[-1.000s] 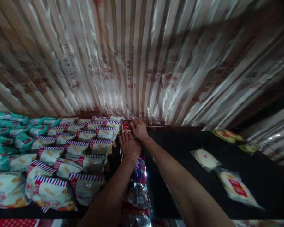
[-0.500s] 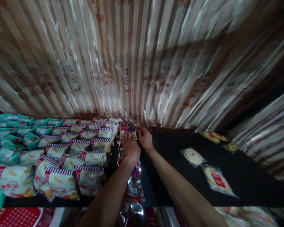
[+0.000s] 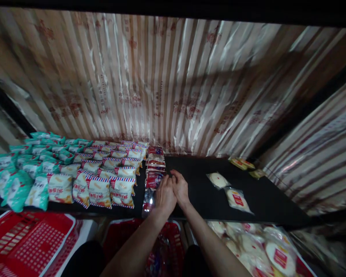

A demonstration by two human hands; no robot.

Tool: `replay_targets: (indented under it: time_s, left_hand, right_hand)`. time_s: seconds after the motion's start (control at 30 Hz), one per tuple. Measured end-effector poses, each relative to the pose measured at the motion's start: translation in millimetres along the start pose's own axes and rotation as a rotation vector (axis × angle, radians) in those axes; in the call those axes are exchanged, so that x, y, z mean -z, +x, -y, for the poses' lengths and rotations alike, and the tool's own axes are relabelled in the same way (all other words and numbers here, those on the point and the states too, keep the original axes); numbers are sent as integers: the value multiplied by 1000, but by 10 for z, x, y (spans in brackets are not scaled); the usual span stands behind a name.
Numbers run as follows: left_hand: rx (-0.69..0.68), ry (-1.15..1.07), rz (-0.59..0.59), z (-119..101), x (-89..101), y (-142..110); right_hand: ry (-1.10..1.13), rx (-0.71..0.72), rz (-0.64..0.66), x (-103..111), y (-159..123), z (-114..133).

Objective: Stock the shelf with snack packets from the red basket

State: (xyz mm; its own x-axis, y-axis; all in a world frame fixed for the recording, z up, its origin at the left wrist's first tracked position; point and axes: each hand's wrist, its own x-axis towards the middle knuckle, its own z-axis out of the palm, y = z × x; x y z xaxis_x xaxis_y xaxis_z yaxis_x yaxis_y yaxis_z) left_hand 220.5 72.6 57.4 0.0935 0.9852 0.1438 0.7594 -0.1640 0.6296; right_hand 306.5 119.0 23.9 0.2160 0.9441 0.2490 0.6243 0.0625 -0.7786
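Note:
A column of shiny dark-red packets (image 3: 155, 179) runs from back to front on the black shelf. My left hand (image 3: 165, 196) rests along the right side of its front packets, fingers stretched forward. Against it lies my right hand (image 3: 179, 186), thumb side inward and fingers loosely bent, with nothing visible in them. The two hands touch near the fingertips. Left of the column stand rows of white bread bags (image 3: 122, 192) with red-and-blue striped tops. What lies beneath my left palm is hidden.
Teal bags (image 3: 20, 188) fill the shelf's left part. Flat round breads in clear wrap (image 3: 238, 200) and small yellow packets (image 3: 242, 163) lie on the black shelf (image 3: 196, 169) at right. Below are red baskets (image 3: 31, 242) and bagged round breads (image 3: 279, 254). Striped foil sheeting (image 3: 173, 84) hangs behind.
My hands have drawn back along the packet column toward the shelf's front edge and come together. The view has shifted, showing more of the baskets below.

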Motion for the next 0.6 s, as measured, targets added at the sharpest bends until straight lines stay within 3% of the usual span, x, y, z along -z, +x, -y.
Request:
replay_targets:
  time_s: [0.17, 0.33, 0.47, 0.6]
  left_hand:
    - [-79, -105, 119, 163, -16, -837]
    - [25, -244, 265, 490, -202, -1678]
    - [169, -289, 379, 698, -219, -2055]
    - [436, -206, 551, 973, -274, -2229]
  right_hand:
    - [146, 132, -81, 137, -932, -19]
    - [193, 35, 5, 32, -1972, -188]
    - [123, -189, 118, -189, -2467, -325]
    - [49, -516, 276, -451, -2672, -463]
